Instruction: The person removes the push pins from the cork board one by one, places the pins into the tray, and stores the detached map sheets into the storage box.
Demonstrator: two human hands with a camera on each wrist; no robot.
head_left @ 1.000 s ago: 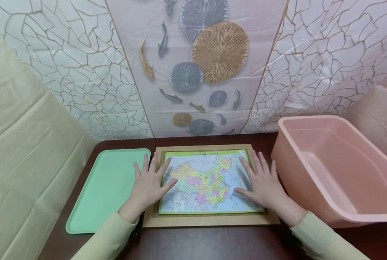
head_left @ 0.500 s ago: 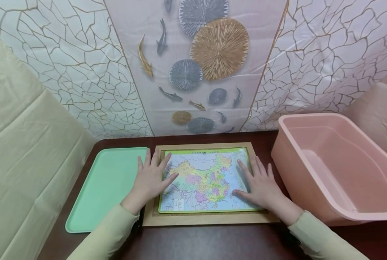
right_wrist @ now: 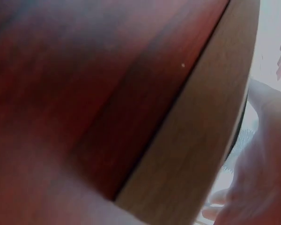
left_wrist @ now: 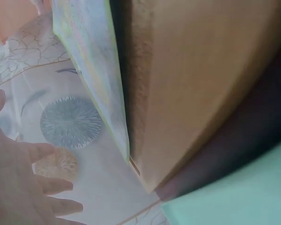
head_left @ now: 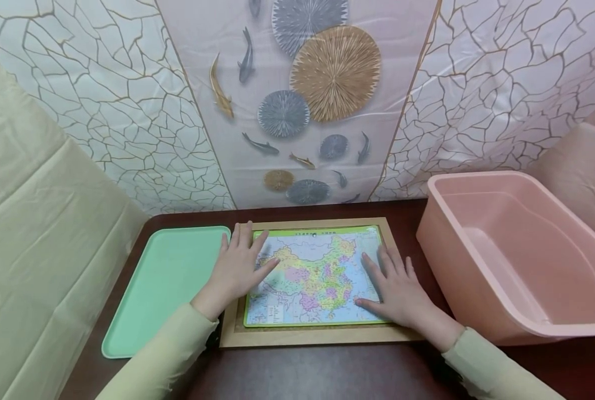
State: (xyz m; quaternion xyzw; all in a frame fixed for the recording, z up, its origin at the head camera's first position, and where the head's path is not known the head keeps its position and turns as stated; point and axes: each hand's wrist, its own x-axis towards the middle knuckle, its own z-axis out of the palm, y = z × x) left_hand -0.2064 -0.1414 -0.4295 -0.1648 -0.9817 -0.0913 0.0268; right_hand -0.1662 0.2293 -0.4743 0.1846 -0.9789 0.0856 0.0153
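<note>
A map board (head_left: 309,278) with a bright green border lies inside a wooden frame (head_left: 322,337) with a brown cork-like surface. My left hand (head_left: 236,272) is over the left side of the frame, fingers spread and thumb above the map. In the left wrist view, that hand (left_wrist: 23,183) shows a gap from the map's edge. On the opposite side, my right hand (head_left: 402,293) spreads its fingers over the map's right edge. The right wrist view shows this hand (right_wrist: 262,173) beside the frame's rail (right_wrist: 196,112); whether it touches the map cannot be told. Neither hand grips anything.
A mint-green tray (head_left: 162,289) lies left of the frame, partly under the left arm. To the right stands a deep pink tub (head_left: 457,266). Patterned cloth (head_left: 287,194) hangs behind the dark red-brown table (head_left: 307,372).
My left hand has shifted a little rightward and away from me. The right hand has moved slightly left and nearer to me. Map and frame lie the same.
</note>
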